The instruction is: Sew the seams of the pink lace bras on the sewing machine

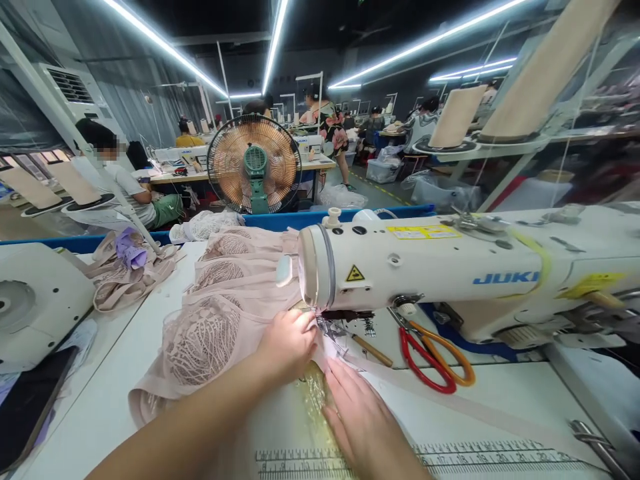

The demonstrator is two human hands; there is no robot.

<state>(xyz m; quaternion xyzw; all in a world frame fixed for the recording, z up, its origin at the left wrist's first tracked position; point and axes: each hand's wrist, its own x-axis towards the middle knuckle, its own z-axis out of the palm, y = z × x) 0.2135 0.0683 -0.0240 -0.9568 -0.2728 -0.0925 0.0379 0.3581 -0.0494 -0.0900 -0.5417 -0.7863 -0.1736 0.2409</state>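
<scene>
A white JUKI sewing machine [450,273] stands across the table, its needle and presser foot [330,327] just ahead of my hands. My left hand [287,343] is curled, fingers pinching pale pink lace fabric [220,320] right beside the presser foot. My right hand [363,417] lies flat, fingers stretched toward the needle, pressing the pink fabric edge onto the table. Stitched lace pieces trail away to the left behind the machine head.
Red and orange scissors [435,357] lie under the machine arm, a wooden-handled tool [373,350] beside them. A ruler strip [425,457] runs along the table front. More pink fabric [130,270] is piled left. A fan [254,165] and seated workers are behind.
</scene>
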